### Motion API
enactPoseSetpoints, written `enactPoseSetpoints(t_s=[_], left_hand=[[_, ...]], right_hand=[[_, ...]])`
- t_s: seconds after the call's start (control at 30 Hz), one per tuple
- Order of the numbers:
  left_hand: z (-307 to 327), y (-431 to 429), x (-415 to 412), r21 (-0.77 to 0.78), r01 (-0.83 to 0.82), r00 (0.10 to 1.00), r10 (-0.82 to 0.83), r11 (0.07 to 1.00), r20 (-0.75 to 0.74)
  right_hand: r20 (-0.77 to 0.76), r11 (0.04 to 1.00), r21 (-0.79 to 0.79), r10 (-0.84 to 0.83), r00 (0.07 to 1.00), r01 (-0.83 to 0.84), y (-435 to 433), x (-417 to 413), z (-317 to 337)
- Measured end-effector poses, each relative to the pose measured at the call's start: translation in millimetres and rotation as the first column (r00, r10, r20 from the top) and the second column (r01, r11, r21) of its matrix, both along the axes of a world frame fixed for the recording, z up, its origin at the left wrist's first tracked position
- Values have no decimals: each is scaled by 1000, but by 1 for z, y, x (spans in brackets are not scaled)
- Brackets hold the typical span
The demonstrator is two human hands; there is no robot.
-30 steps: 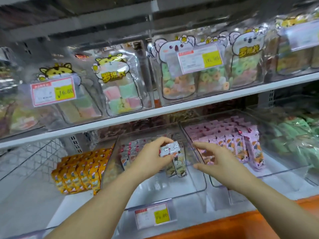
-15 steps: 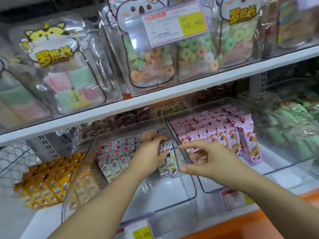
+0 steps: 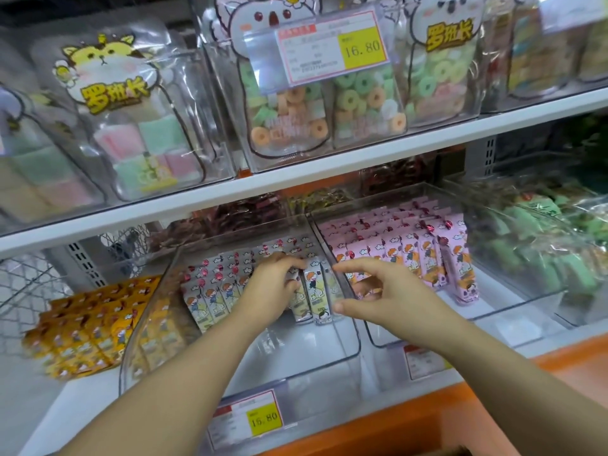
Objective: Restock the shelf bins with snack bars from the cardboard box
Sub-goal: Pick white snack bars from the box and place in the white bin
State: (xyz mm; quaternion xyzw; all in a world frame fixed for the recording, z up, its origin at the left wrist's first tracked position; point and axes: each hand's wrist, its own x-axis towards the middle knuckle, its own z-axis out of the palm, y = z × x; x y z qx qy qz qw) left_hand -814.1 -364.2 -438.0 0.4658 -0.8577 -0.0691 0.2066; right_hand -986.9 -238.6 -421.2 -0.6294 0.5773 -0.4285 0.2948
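placing step: left hand (image 3: 273, 286) curls its fingers over the front-row grey-wrapped snack bars (image 3: 316, 291) standing toward the back of the clear plastic bin (image 3: 296, 357), right hand (image 3: 391, 299) half open and empty over the bin's right wall; next, probably seat the row upright and fetch more.

I stood close before a shop rack. A white upper shelf (image 3: 362, 162) ran across at a slant. It carried clear bags of ring sweets (image 3: 362, 100) and bags of pastel cubes (image 3: 144, 149), with a price tag (image 3: 332, 47) reading 16.80 hung in front. Below, the lower shelf (image 3: 82, 406) was white with an orange front edge (image 3: 411, 432) and a second price tag (image 3: 250, 419) showing the same figure. A grey slotted upright (image 3: 82, 261) stood behind, beside wire mesh (image 3: 26, 284) at the left. The light was bright and even; the top left corner lay dark.
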Motion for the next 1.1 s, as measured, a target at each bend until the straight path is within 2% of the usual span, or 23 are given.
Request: enactPoseSetpoints(t_s=[0.2,0.37,0.53,0.8,0.97,1.1], left_hand=[[-1,-10,0,63,-2,999,5,998,-37],[-2,-8,-3,15,10,1000,-9,1000,-18],[2,0,2,48,-4,1000,5,999,-21],[24,44,29,66,20,999,-18,998,-39],[26,96,55,-22,61,978,-64,998,-200],[11,153,84,-76,85,929,-107,993,-354]], right_hand=[[6,1000,14,10,1000,-10,-3,-2,0],[2,1000,-2,18,1000,-18,-6,-5,-2],[-14,999,-34,8,1000,-8,-4,-3,-4],[-146,941,-323,-156,977,102,35,14,-2],[-193,932,-360,-107,975,31,85,41,-13],[-211,973,-230,-58,976,8,127,50,-51]])
